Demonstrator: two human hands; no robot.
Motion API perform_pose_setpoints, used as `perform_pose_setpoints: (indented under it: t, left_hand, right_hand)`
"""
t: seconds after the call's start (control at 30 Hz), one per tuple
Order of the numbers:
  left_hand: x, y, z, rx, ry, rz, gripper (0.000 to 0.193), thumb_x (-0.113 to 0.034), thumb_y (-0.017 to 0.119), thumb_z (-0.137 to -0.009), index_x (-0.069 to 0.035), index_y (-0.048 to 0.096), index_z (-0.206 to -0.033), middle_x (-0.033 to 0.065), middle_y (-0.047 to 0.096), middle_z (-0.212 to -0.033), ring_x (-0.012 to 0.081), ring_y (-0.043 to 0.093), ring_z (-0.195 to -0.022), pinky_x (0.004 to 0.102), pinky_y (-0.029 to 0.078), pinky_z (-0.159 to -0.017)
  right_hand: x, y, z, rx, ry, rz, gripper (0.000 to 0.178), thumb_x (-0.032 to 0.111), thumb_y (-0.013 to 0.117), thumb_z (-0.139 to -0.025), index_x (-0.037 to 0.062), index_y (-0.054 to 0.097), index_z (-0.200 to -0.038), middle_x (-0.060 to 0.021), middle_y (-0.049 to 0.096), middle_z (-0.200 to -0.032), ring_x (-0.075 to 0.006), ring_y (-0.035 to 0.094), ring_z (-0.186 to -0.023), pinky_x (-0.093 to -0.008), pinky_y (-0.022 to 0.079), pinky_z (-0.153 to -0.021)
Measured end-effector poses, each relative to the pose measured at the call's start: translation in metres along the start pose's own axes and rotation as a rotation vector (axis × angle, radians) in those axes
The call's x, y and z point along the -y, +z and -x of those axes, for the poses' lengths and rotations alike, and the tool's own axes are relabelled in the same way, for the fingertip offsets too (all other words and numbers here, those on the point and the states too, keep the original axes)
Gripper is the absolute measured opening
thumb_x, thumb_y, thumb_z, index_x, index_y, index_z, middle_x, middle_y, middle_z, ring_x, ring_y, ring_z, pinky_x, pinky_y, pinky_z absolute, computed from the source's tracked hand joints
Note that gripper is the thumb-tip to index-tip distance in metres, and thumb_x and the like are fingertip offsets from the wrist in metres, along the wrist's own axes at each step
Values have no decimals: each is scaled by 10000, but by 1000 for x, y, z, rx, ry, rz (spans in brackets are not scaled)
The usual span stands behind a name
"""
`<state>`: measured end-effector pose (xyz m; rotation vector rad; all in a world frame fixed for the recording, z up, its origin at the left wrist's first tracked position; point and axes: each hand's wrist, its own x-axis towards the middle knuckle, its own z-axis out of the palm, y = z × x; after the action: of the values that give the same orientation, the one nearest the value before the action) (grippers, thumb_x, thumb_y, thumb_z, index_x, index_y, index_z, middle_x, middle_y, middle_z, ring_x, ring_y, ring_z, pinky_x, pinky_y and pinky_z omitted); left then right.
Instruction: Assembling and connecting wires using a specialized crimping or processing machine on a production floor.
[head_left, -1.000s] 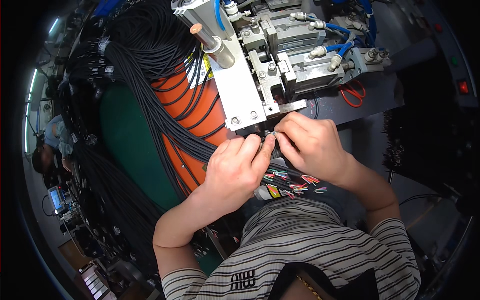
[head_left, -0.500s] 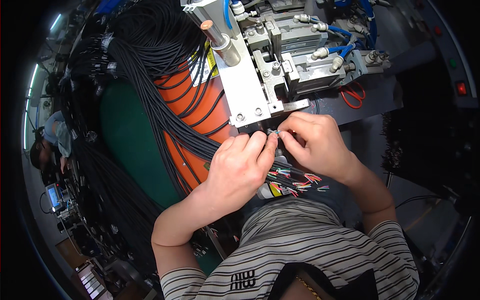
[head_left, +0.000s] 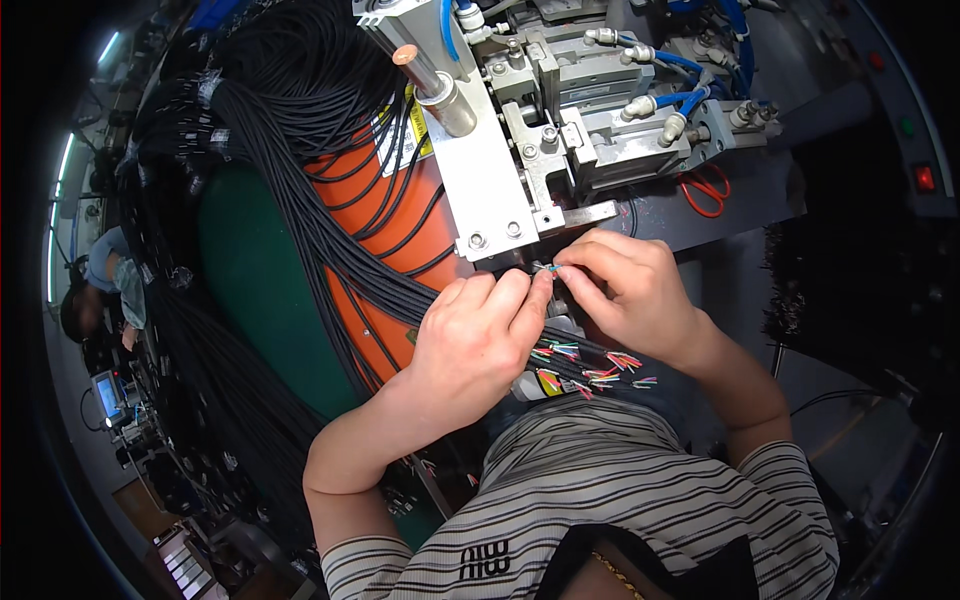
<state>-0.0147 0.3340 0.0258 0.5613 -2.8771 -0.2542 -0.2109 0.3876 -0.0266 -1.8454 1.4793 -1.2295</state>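
The fingers of my left hand (head_left: 472, 338) are closed in a pinch around the thin coloured wires (head_left: 549, 268) at a cable end. From the right, the thumb and index finger of my right hand (head_left: 637, 297) pinch the tips of those same wires. Both sets of fingertips almost meet, just below the front edge of a metal fixture (head_left: 490, 190). A thick bundle of black cables (head_left: 330, 240) runs from the upper left and passes under my left hand. Below my hands several stripped cable ends fan out with red, green, white and blue wires (head_left: 600, 377).
Pneumatic cylinders (head_left: 625, 150) with blue air hoses (head_left: 690, 100) stand behind the fixture. An orange surface (head_left: 375, 200) and a green surface (head_left: 250, 255) lie beneath the cables at left. A red loop (head_left: 705, 193) rests right of the cylinders. Another person (head_left: 115, 275) is at far left.
My fingertips shift very slightly on the wires, and more of a bluish-green wire shows between them. Both hands stay at the same spot.
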Motion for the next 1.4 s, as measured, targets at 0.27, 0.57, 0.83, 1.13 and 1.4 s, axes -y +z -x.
perform_pose_setpoints:
  t: [0.27, 0.57, 0.83, 1.13, 1.4]
  left_hand:
    - [-2, -1, -4, 17, -4, -30, 408, -81, 619, -759, 41, 634, -1148, 75, 543, -895, 198, 540, -746, 320, 451, -646]
    - [3, 3, 4, -37, -3, 54, 435, -80, 616, -747, 39, 635, -1165, 74, 551, -911, 206, 540, -749, 322, 449, -654]
    - [1, 2, 5, -54, -47, 36, 421, -57, 627, -724, 6, 659, -1139, 74, 557, -886, 212, 548, -754, 321, 460, -675]
    - [18, 4, 32, -207, -154, 132, 431, 51, 664, -627, 17, 673, -1057, 103, 611, -932, 273, 608, -784, 350, 488, -668]
    - [20, 9, 36, -235, -219, 113, 412, 4, 697, -698, 13, 667, -1109, 108, 632, -939, 260, 625, -762, 358, 478, -659]
  right_hand:
    - [18, -11, -16, 220, -10, 388, 62, 70, 694, -801, 23, 667, -831, -94, 646, -779, -299, 624, -588, -359, 489, -517]
    - [-1, 8, -1, -96, -105, 24, 52, 13, 692, -795, 2, 660, -835, -100, 659, -781, -278, 654, -634, -335, 509, -537]
    - [13, -4, -10, 70, -52, 255, 47, 23, 690, -813, 3, 656, -839, -97, 663, -774, -244, 651, -608, -327, 502, -526]
    - [2, -1, -3, 62, 112, 95, 95, 15, 689, -817, 5, 671, -910, -80, 666, -763, -157, 603, -545, -275, 444, -494]
    - [19, -13, 10, 50, 377, -736, 227, -87, 623, -869, -33, 646, -1089, -91, 661, -932, -48, 591, -623, -193, 475, -548]
